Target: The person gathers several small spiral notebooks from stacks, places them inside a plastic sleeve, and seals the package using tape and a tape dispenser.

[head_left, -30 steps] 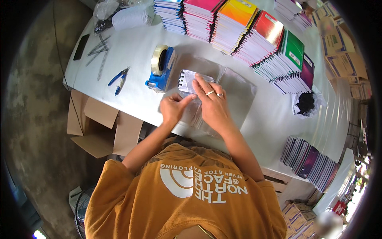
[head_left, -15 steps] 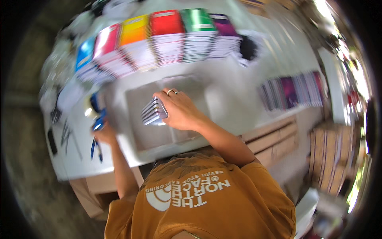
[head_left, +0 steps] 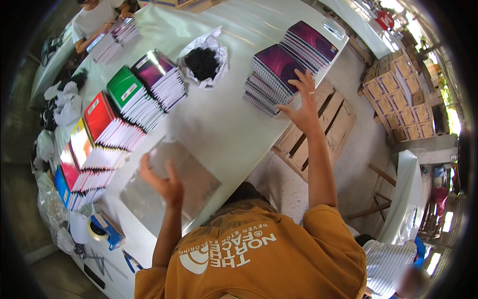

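Two bare hands reach over a white-covered table (head_left: 244, 144), both open and well apart from each other. The right hand (head_left: 306, 110) is spread wide, thumb apart from the fingers, at the near end of the piled purple notebooks (head_left: 276, 65); whether the fingertips touch them cannot be told. More of these spiral-bound books, a second purple pile (head_left: 318, 40), stand just beyond that hand, farther from the body. Below the right hand, past the table's edge, is a slatted wooden pallet (head_left: 318, 124), and well off to its right are stacked cartons (head_left: 403, 94).

The left hand (head_left: 167, 185) is empty, its fingers loosely curved and parted, and it hangs over a clear plastic sheet (head_left: 199, 182) lying on the table. To the left of this hand, a curving row of notebook stacks runs away from the person, among them a red stack (head_left: 99, 112) and a green stack (head_left: 124, 87). Nearer the body than the left hand, and to its left, are a blue tape dispenser (head_left: 112, 231) and blue-handled pliers (head_left: 132, 261). Between the two hands, but farther out, a white bag (head_left: 224, 57) stands open around black contents.
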Demonstrator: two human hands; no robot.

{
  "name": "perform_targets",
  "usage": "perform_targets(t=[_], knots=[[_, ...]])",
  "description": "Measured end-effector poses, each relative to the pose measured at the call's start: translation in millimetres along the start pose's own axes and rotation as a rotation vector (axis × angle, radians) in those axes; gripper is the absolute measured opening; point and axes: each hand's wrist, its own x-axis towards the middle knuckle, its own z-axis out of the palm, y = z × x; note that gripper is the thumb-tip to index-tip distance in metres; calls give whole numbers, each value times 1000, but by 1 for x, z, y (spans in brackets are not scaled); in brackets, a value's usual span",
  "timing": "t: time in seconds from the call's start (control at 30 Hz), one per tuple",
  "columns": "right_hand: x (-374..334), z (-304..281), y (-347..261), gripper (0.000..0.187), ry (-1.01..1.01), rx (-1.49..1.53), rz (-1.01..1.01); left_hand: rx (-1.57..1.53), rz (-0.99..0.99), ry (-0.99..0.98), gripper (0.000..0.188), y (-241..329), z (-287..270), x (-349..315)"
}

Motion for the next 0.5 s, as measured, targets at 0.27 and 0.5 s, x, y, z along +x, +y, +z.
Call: perform_targets(t=[0.27,0.5], knots=[[-48,83,50,90,787,1118,717,-908,-287,-839,78,89,157,52],[-7,128,50,71,795,1692,1070,-1123,-422,-1208,89,97,278,117]])
